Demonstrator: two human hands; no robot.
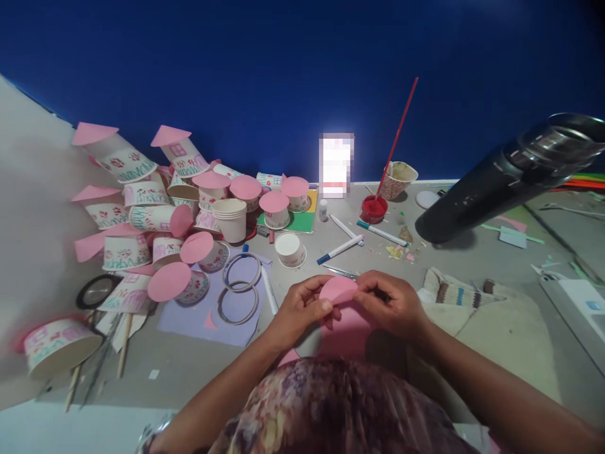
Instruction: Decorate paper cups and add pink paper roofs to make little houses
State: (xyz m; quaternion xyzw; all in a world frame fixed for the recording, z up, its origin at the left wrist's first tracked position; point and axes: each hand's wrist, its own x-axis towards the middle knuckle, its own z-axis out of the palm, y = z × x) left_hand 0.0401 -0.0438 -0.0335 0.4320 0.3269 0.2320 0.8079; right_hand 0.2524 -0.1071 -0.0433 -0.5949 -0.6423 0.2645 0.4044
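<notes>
Both my hands meet at the middle of the grey table over a small pink paper disc (338,290). My left hand (297,309) pinches its left edge with thumb and fingers. My right hand (390,302) is closed on its right edge. A larger pink paper sheet (347,334) lies just under my hands. Scissors (341,272) lie right behind them. An upturned white paper cup (290,250) stands a little beyond.
A heap of decorated paper cups with pink cone tops (155,208) fills the left. Purple paper with rings (239,293), markers (339,248), a red paint pot (373,208), a black cylinder (501,183) at the right and a knitted cloth (458,293) surround my hands.
</notes>
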